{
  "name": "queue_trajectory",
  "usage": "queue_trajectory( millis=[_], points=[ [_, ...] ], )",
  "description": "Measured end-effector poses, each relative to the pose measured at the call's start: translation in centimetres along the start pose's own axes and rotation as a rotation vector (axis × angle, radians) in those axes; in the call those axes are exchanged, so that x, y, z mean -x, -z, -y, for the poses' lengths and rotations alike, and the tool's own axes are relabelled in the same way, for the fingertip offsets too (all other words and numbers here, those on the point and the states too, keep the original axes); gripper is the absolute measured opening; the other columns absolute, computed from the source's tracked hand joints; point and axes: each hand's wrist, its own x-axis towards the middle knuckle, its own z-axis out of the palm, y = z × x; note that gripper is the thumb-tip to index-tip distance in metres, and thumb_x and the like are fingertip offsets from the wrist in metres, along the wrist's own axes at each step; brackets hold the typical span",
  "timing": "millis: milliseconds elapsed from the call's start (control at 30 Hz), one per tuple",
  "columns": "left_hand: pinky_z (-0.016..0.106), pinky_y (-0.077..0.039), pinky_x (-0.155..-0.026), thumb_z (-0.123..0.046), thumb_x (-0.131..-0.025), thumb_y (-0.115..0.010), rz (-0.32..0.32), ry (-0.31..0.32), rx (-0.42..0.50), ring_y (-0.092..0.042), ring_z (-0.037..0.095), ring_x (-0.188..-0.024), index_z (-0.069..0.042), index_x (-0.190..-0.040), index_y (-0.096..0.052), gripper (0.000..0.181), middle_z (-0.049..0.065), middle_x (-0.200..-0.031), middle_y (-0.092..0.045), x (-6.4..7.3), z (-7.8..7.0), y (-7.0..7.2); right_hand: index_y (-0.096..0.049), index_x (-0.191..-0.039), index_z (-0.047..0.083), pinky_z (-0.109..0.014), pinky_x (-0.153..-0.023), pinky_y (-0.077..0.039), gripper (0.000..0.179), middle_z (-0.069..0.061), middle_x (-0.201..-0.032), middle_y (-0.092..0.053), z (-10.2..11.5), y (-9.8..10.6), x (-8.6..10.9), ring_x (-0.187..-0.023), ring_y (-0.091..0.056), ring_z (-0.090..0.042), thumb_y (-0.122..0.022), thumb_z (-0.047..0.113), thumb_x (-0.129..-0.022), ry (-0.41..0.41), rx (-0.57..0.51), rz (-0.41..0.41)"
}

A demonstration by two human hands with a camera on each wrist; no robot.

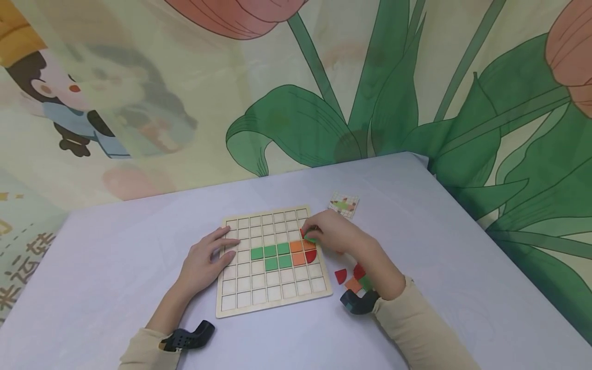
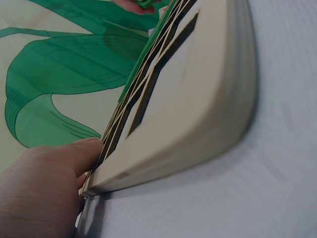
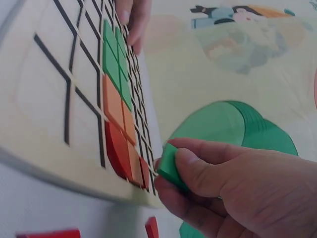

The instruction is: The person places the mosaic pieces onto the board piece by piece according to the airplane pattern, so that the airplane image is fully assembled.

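A wooden grid board (image 1: pixel 275 306) lies on the table with green square tiles (image 1: pixel 270 251), orange square tiles (image 1: pixel 298 258) and a red rounded tile (image 1: pixel 311 256) set in its cells. My right hand (image 1: pixel 336 232) pinches a green tile (image 3: pixel 170 167) between thumb and fingers, just over the board's right edge. In the right wrist view that tile is close to the red and orange row. My left hand (image 1: pixel 203 262) rests on the board's left edge with fingers spread and fairly straight; in the left wrist view its thumb (image 2: pixel 84 153) touches the board's rim.
Loose red tiles (image 1: pixel 340 276), an orange tile (image 1: pixel 353 285) and a green tile (image 1: pixel 365 282) lie right of the board, partly under my right wrist. A small pattern card (image 1: pixel 344 202) lies behind the right hand. A printed cloth backdrop (image 1: pixel 199 128) stands behind the table (image 1: pixel 134 246).
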Motion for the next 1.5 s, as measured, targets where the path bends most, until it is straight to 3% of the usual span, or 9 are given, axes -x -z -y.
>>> queue_trajectory(
  millis=[333, 467, 767, 1500],
  points=[
    [0.063, -0.024, -0.105, -0.028, -0.091, -0.061, -0.002, -0.005, -0.003, -0.036, 0.037, -0.137, -0.018, -0.117, -0.067, 0.028, 0.011, -0.145, -0.045, 0.0, 0.1, 0.0, -0.073, -0.092, 0.019, -0.022, -0.083, -0.050, 0.009, 0.011, -0.090, -0.064, 4.2, -2.6, 0.1, -0.088, -0.057, -0.006, -0.069, 0.013, -0.087, 0.217, -0.022, -0.053],
    [0.063, -0.025, -0.105, -0.028, -0.091, -0.061, -0.003, -0.011, 0.002, -0.036, 0.037, -0.137, -0.019, -0.117, -0.067, 0.028, 0.011, -0.145, -0.045, 0.0, 0.1, -0.1, -0.074, -0.090, 0.020, -0.020, -0.079, -0.049, 0.008, 0.012, -0.087, -0.067, 5.4, -3.5, 0.3, -0.084, -0.059, -0.004, -0.073, 0.015, -0.084, 0.269, -0.072, -0.108],
    [0.065, -0.024, -0.105, -0.029, -0.092, -0.060, 0.002, -0.003, -0.003, -0.036, 0.038, -0.137, -0.019, -0.117, -0.067, 0.028, 0.011, -0.146, -0.045, 0.0, 0.0, 0.0, -0.072, -0.098, 0.019, -0.013, -0.075, -0.049, 0.012, 0.010, -0.092, -0.069, 6.2, -5.1, 0.1, -0.080, -0.058, -0.001, -0.071, 0.017, -0.086, 0.245, -0.116, -0.189],
    [0.065, -0.026, -0.104, -0.028, -0.091, -0.061, -0.010, -0.023, -0.012, -0.037, 0.038, -0.136, -0.018, -0.117, -0.067, 0.028, 0.012, -0.145, -0.046, 0.0, 0.0, 0.0, -0.073, -0.096, 0.018, -0.010, -0.075, -0.049, 0.010, 0.008, -0.092, -0.067, 6.5, -6.3, 0.3, -0.083, -0.061, -0.002, -0.070, 0.016, -0.086, 0.281, -0.073, -0.197]
  ],
)
